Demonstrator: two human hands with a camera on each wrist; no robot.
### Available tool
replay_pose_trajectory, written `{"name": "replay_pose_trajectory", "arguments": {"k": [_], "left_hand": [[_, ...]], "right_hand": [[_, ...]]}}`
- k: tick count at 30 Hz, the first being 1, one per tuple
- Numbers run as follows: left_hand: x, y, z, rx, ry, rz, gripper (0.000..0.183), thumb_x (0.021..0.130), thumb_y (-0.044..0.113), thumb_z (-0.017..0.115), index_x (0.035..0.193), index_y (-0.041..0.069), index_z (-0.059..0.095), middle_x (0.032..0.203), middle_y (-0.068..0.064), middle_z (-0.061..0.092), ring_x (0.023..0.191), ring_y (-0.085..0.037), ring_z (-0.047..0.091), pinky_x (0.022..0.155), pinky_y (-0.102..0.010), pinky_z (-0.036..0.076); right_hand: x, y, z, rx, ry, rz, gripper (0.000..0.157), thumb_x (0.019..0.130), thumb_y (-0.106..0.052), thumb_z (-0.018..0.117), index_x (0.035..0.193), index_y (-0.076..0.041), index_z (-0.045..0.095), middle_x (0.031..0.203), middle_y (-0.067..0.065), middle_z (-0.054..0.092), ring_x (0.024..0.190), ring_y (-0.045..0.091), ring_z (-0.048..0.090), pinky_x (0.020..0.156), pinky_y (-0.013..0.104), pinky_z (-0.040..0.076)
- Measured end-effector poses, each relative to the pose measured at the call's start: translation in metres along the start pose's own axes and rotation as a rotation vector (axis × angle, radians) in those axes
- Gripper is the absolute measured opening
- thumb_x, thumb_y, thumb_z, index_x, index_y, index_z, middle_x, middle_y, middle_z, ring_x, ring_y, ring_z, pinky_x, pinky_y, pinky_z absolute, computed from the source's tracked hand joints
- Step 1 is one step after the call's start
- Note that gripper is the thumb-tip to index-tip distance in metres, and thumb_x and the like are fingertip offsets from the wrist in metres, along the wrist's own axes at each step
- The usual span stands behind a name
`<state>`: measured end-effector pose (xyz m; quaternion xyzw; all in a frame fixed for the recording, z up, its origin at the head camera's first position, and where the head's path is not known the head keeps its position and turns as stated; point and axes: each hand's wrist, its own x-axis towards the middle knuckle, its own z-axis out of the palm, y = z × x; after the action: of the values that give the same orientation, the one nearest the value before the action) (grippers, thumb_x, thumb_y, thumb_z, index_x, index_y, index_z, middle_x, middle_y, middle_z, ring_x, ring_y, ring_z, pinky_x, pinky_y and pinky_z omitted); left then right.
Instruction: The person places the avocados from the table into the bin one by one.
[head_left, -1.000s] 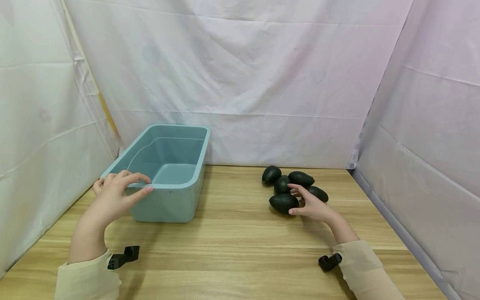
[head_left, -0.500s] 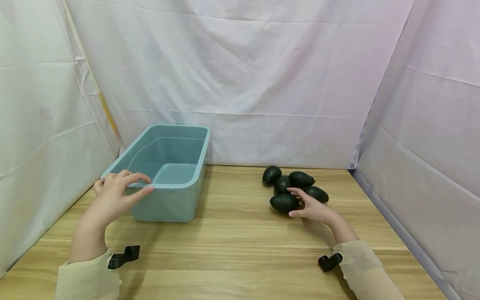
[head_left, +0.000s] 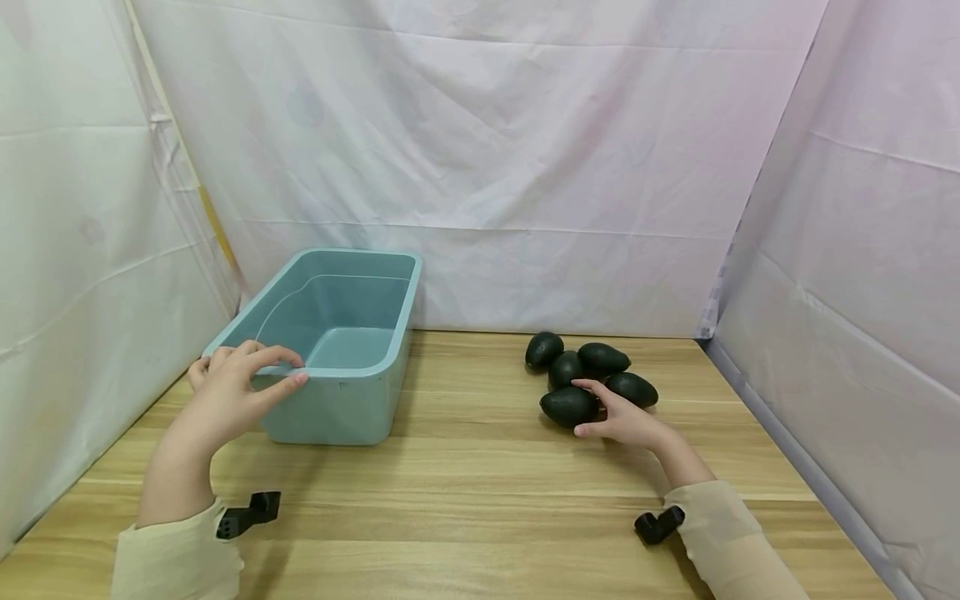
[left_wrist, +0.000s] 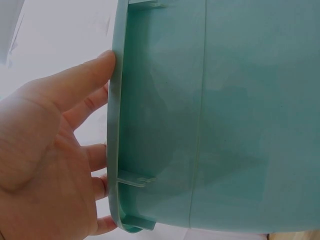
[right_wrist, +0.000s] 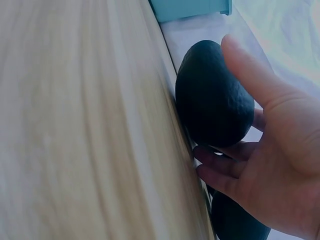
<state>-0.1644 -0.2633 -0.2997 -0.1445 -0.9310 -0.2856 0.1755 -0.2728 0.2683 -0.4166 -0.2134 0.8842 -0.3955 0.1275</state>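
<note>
A blue-green plastic bin [head_left: 330,408] stands at the left on the table. Its near rim is held by my left hand [head_left: 232,387], thumb outside and fingers over the edge; the left wrist view shows the thumb [left_wrist: 85,80] against the rim [left_wrist: 115,115]. At the right, my right hand [head_left: 626,421] holds the nearest dark green avocado [head_left: 568,407] at its right end, and the fruit rests on the table. Up close in the right wrist view, the thumb [right_wrist: 250,75] lies along this avocado [right_wrist: 212,95]; the other fingertips are partly hidden behind it.
Several more avocados lie just behind, among them one at the back [head_left: 543,349] and one on the right [head_left: 632,389]. White cloth [head_left: 525,167] hangs behind and on both sides of the wooden table [head_left: 465,500].
My right hand's thumb and fingers have come down and drawn together around the nearest avocado. The left hand and the bin have stayed in place.
</note>
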Motion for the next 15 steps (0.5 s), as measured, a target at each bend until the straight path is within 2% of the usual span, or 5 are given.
{"name": "replay_pose_trajectory", "arguments": {"k": [6,15], "left_hand": [[0.0001,0.0001,0.0000,0.000,-0.003,0.001,0.018,0.093,0.031,0.065,0.101,0.015,0.066,0.097,-0.010,0.052,0.095,-0.039,0.033,0.085,-0.069,0.002],[-0.0004,-0.0005,0.0004,-0.009,0.000,0.008,0.017,0.093,0.031,0.064,0.101,0.015,0.066,0.098,-0.010,0.052,0.096,-0.041,0.033,0.084,-0.069,0.002]], "right_hand": [[-0.0002,-0.0014,0.0015,-0.003,0.017,0.012,0.081,0.085,-0.037,0.073,0.149,-0.018,0.028,0.148,0.023,0.026,0.127,0.041,0.041,0.097,0.053,0.038],[0.0009,-0.0009,0.0038,-0.040,0.060,0.001,0.072,0.087,-0.037,0.071,0.145,-0.017,0.034,0.144,0.023,0.034,0.130,0.039,0.036,0.098,0.055,0.035]]}}
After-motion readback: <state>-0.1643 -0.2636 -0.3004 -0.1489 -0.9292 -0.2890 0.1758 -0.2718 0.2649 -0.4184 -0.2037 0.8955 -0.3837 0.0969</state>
